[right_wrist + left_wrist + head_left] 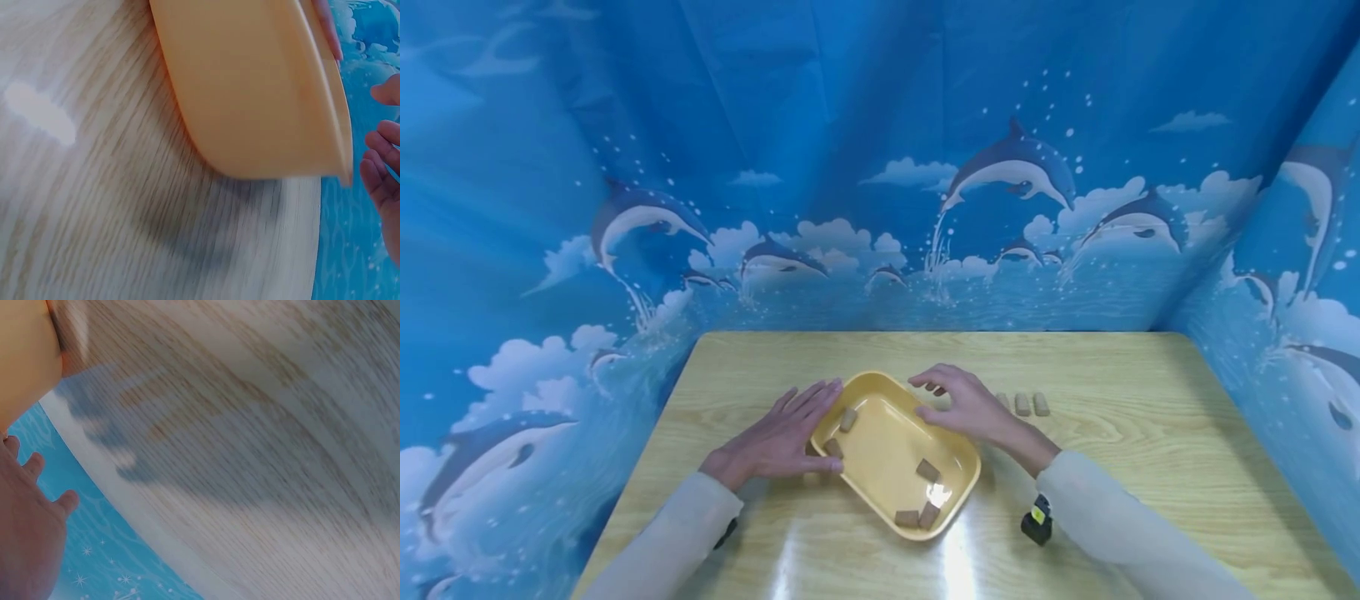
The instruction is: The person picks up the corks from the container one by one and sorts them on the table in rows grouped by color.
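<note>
A yellow plastic tray lies at a slant on the table, with several small brown blocks inside along its ends. My left hand rests at the tray's left rim, fingers extended and thumb reaching to the near side. Over the upper right rim hovers my right hand, its fingers loosely bent and nothing between thumb and fingers. In the right wrist view the right hand is apart from the tray wall. The left wrist view has only part of the left hand beside the tray.
Three pale small blocks stand in a row on the wooden table, right of the tray, one partly hidden by the right hand. A blue dolphin-print curtain hangs behind the table and along its sides.
</note>
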`<state>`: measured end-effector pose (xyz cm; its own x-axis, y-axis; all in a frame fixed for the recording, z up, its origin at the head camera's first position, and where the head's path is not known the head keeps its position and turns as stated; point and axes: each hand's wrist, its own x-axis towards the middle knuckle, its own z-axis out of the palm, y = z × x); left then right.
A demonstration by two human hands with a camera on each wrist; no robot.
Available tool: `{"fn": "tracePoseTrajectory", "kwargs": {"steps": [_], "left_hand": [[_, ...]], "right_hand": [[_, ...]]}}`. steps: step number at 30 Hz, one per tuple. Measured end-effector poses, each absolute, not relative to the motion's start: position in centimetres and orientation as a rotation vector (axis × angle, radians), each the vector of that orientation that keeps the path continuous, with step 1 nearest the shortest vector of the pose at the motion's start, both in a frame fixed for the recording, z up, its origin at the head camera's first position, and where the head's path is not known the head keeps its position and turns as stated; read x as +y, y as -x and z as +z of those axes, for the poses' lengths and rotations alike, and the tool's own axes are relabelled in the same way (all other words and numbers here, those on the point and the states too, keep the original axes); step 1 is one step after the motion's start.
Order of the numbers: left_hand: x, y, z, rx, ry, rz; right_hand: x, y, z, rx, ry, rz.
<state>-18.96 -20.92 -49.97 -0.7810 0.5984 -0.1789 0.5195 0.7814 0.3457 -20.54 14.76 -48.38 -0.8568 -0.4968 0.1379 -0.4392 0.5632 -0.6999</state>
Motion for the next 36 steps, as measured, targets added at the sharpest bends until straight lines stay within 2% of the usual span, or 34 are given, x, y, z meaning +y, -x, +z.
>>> {"fn": "tracePoseTrajectory", "kwargs": {"steps": [36], "left_hand": [[-20.8,18.9,-49.8,2.698,-0.856,0.385]], "right_hand": [[7.3,21.9,-49.5,2.561,1.069,-0.952]]}}
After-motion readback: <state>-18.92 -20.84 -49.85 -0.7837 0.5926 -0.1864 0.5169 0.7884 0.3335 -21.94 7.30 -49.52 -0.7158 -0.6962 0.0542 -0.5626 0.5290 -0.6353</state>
